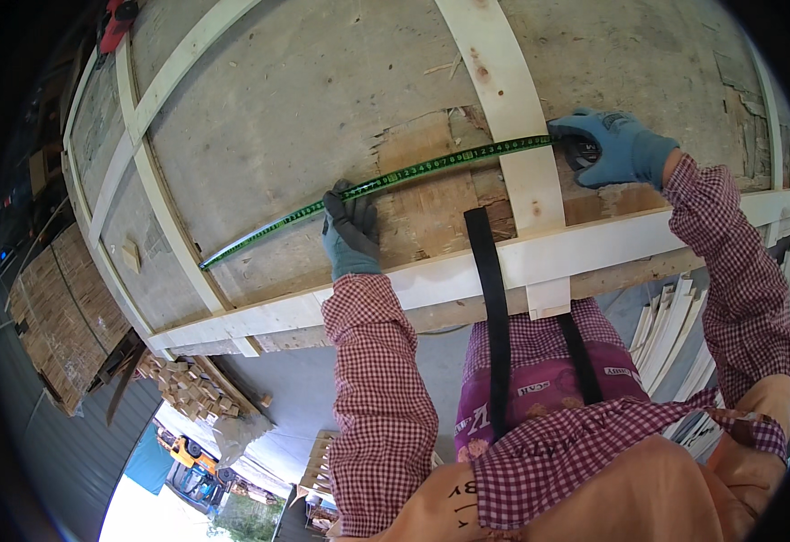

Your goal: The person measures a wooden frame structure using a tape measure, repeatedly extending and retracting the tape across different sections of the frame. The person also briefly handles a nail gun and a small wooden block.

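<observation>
A green tape measure blade (431, 166) is drawn out slantwise over a large plywood panel (313, 81). Its far left end meets a pale wooden slat (167, 212). My left hand (351, 233), in a grey-blue glove, grips the blade partway along, close to the panel's near edge. In a matching glove, my right hand (619, 149) is closed around the dark tape measure case (581, 152). That case sits just right of a wide pale crosswise slat (503, 86), which the blade crosses.
A long pale batten (449, 278) runs along the panel's near edge. At the upper left rests a red and black object (117, 23). Stacked boards (56, 312) and small wood blocks (191, 390) lie at left, loose white strips (670, 330) at right. A black strap (488, 316) hangs before me.
</observation>
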Motion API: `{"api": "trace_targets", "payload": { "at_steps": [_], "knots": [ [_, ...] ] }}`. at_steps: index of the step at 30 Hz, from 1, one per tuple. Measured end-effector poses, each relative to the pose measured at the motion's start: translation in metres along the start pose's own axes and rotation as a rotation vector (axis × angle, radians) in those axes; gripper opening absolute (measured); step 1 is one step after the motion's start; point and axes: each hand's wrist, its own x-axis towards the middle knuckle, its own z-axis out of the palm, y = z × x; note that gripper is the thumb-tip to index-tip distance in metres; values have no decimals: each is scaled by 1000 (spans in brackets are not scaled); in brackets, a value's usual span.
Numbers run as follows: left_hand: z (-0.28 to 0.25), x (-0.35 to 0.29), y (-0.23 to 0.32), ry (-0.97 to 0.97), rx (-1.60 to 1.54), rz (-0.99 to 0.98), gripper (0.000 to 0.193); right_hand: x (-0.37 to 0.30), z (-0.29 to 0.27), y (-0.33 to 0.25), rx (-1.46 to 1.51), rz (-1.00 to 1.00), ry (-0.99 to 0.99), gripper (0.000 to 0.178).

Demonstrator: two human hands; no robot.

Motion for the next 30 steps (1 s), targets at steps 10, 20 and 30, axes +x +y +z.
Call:
{"api": "trace_targets", "payload": {
  "at_steps": [10, 20, 30],
  "knots": [
    [0, -5, 2, 6, 21, -24, 42, 0, -6, -6, 22, 37, -49, 74],
    [3, -5, 4, 18, 17, -21, 37, 3, -1, 3, -36, -14, -39, 75],
    [2, -1, 1, 42, 23, -8, 35, 2, -4, 0, -52, 9, -70, 76]
  ]
}}
